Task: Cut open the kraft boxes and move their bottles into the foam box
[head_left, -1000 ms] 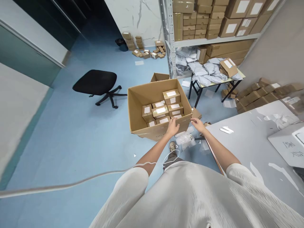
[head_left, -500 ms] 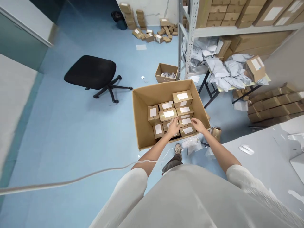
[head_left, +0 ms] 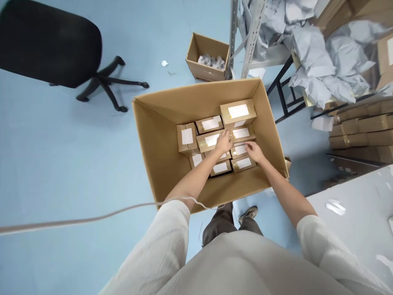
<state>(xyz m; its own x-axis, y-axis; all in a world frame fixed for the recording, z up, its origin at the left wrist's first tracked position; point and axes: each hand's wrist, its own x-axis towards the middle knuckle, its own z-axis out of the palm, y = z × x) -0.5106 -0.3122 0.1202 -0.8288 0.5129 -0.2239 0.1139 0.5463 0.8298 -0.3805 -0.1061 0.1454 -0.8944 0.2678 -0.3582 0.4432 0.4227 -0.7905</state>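
A large open carton point(head_left: 143, 135) stands before me, with several small taped cardboard boxes inside, most with white labels facing up. Both my hands reach down into it. My left hand point(head_left: 224, 142) has bent fingers at the left end of a small cardboard box point(head_left: 236, 152) in the right-hand column. At that box's right end, my right hand point(head_left: 254, 151) has its thumb and fingers drawn together. Just behind them lies another labelled box point(head_left: 242, 133), and a bigger labelled box point(head_left: 238, 112) sits in the far right corner. My fingers partly hide the box ends.
A black office chair point(head_left: 52, 45) is at the far left. Behind the carton stands a smaller open box point(head_left: 205, 70) holding wrapped items. Metal shelving point(head_left: 253, 37) and grey mailing bags point(head_left: 316, 57) are on the right, above a white table point(head_left: 346, 221). A pale cable point(head_left: 92, 220) crosses my left arm.
The view has moved closer, so the carton looks larger and the chair has shifted left. My hands stay at the small boxes. Both feet now stand near the carton's front edge.
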